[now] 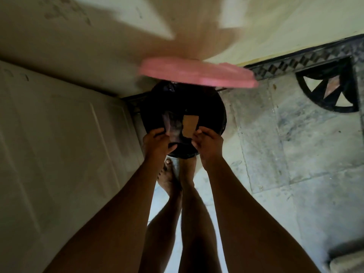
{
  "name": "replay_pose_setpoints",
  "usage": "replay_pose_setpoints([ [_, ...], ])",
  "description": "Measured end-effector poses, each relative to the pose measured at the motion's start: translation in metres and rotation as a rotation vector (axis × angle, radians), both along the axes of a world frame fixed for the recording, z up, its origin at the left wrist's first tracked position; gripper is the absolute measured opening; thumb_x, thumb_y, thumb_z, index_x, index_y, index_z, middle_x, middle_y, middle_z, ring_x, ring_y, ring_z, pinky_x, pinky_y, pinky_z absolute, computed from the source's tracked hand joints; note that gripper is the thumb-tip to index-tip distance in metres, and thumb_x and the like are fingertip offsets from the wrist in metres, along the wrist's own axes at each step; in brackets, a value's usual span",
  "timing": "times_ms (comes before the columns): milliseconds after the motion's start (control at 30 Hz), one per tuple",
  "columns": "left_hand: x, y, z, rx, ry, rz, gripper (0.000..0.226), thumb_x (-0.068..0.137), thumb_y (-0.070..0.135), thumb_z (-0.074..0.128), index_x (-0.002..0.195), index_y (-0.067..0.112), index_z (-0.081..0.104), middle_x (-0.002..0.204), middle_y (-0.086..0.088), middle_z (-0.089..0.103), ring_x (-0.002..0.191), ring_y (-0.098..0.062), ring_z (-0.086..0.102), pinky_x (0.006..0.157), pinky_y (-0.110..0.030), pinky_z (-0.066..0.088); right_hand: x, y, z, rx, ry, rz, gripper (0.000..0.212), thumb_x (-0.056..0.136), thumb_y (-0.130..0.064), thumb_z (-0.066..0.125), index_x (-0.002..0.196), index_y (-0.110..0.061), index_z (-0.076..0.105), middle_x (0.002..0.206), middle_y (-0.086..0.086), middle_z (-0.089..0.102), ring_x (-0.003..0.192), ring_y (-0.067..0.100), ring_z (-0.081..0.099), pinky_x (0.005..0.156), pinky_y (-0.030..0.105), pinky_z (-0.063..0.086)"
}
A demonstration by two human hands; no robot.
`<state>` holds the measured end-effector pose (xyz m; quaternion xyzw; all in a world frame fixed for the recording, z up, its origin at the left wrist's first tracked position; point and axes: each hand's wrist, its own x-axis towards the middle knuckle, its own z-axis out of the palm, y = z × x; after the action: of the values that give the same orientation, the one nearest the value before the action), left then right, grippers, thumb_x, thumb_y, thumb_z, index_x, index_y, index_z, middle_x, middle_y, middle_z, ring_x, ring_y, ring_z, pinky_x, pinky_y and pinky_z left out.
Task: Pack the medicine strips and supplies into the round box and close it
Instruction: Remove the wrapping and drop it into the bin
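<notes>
A dark round box (212, 107) is held in front of me over the floor, and I look straight down into it. My left hand (156, 141) grips its near rim on the left, and my right hand (208, 143) grips the near rim on the right. Inside the box lie a brown card-like strip (190, 125) and a dark purplish packet (173, 125); the other contents are too dark to make out. A blurred pink flat object (197, 72) sits just beyond the box's far edge.
A pale panelled door or cabinet (59, 144) stands at the left. Stone floor tiles (295, 144) with a dark patterned border (307, 58) lie at the right. My bare feet (175, 174) show below the box. A pale wall (78, 46) is ahead.
</notes>
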<state>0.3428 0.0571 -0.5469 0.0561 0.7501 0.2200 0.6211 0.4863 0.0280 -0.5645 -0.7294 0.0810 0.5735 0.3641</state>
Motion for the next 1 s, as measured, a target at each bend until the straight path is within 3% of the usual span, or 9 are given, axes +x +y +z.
replay_pose_setpoints([
  [100, -0.004, 0.002, 0.009, -0.005, -0.033, 0.062, 0.036, 0.102, -0.005, 0.045, 0.138, -0.001, 0.049, 0.124, -0.024, 0.059, 0.113, -0.041, 0.062, 0.102, -0.061, 0.049, -0.001, 0.001, 0.003, -0.033, -0.079, 0.075, 0.011, 0.096, -0.002, 0.064, 0.105, 0.002, 0.069, 0.091, 0.016, 0.070, 0.084, 0.028, 0.069, 0.083, 0.040, 0.062],
  [167, -0.005, -0.001, 0.008, 0.020, 0.090, -0.087, 0.030, 0.096, 0.002, 0.060, 0.126, 0.005, 0.062, 0.122, -0.023, 0.066, 0.106, -0.037, 0.067, 0.100, -0.057, 0.054, 0.001, 0.001, 0.004, -0.067, -0.126, 0.125, 0.013, 0.091, -0.003, 0.068, 0.103, 0.000, 0.072, 0.087, 0.014, 0.073, 0.081, 0.029, 0.071, 0.089, 0.047, 0.061],
  [267, -0.011, -0.009, 0.005, 0.071, 0.220, -0.244, 0.013, 0.081, 0.015, 0.074, 0.091, 0.022, 0.074, 0.105, -0.018, 0.076, 0.098, -0.037, 0.073, 0.094, -0.057, 0.058, 0.003, 0.000, 0.024, -0.075, -0.146, 0.193, 0.011, 0.085, -0.005, 0.067, 0.093, -0.007, 0.073, 0.080, 0.010, 0.076, 0.078, 0.029, 0.075, 0.083, 0.045, 0.062],
  [333, -0.010, -0.011, 0.011, 0.114, 0.246, -0.298, 0.010, 0.083, 0.012, 0.074, 0.090, 0.018, 0.075, 0.098, -0.015, 0.077, 0.097, -0.035, 0.074, 0.094, -0.055, 0.058, 0.003, -0.002, 0.040, -0.046, -0.142, 0.217, 0.011, 0.083, -0.005, 0.065, 0.089, -0.009, 0.074, 0.077, 0.011, 0.076, 0.075, 0.026, 0.075, 0.077, 0.040, 0.060],
  [433, 0.001, -0.008, 0.067, 0.153, 0.257, -0.366, 0.011, 0.084, 0.013, 0.074, 0.095, 0.015, 0.075, 0.094, -0.009, 0.078, 0.093, -0.028, 0.075, 0.092, -0.048, 0.060, 0.002, -0.007, 0.086, -0.027, -0.149, 0.274, 0.019, 0.078, -0.009, 0.062, 0.074, -0.022, 0.075, 0.073, 0.007, 0.077, 0.075, 0.026, 0.076, 0.076, 0.042, 0.060],
  [500, 0.006, -0.015, 0.091, 0.171, 0.281, -0.425, 0.012, 0.086, 0.012, 0.073, 0.092, 0.022, 0.074, 0.095, -0.005, 0.077, 0.093, -0.023, 0.074, 0.093, -0.046, 0.059, -0.001, -0.015, 0.114, -0.008, -0.150, 0.286, 0.022, 0.073, -0.011, 0.061, 0.072, -0.028, 0.075, 0.075, 0.006, 0.078, 0.079, 0.027, 0.077, 0.085, 0.049, 0.063],
  [700, 0.007, -0.027, 0.212, 0.373, 0.214, -0.371, 0.013, 0.091, 0.006, 0.072, 0.100, 0.015, 0.075, 0.098, -0.006, 0.078, 0.096, -0.022, 0.075, 0.093, -0.044, 0.060, -0.006, -0.029, 0.244, 0.153, -0.254, 0.262, 0.023, 0.084, 0.000, 0.066, 0.081, -0.021, 0.076, 0.081, 0.006, 0.079, 0.084, 0.027, 0.077, 0.087, 0.050, 0.062],
  [867, 0.002, -0.029, 0.342, 0.587, 0.171, -0.318, 0.009, 0.094, 0.008, 0.072, 0.103, 0.011, 0.073, 0.098, -0.008, 0.078, 0.096, -0.021, 0.075, 0.081, -0.025, 0.059, -0.002, -0.029, 0.366, 0.318, -0.345, 0.232, 0.018, 0.088, 0.003, 0.067, 0.084, -0.013, 0.074, 0.080, 0.011, 0.077, 0.079, 0.027, 0.077, 0.075, 0.040, 0.060],
  [1000, -0.008, -0.034, 0.435, 0.720, 0.165, -0.346, 0.010, 0.095, 0.013, 0.072, 0.105, 0.012, 0.074, 0.101, -0.003, 0.078, 0.099, -0.017, 0.074, 0.088, -0.032, 0.060, -0.001, -0.027, 0.455, 0.458, -0.439, 0.250, 0.010, 0.091, -0.005, 0.072, 0.088, -0.014, 0.074, 0.082, 0.011, 0.077, 0.082, 0.026, 0.077, 0.078, 0.045, 0.063],
])
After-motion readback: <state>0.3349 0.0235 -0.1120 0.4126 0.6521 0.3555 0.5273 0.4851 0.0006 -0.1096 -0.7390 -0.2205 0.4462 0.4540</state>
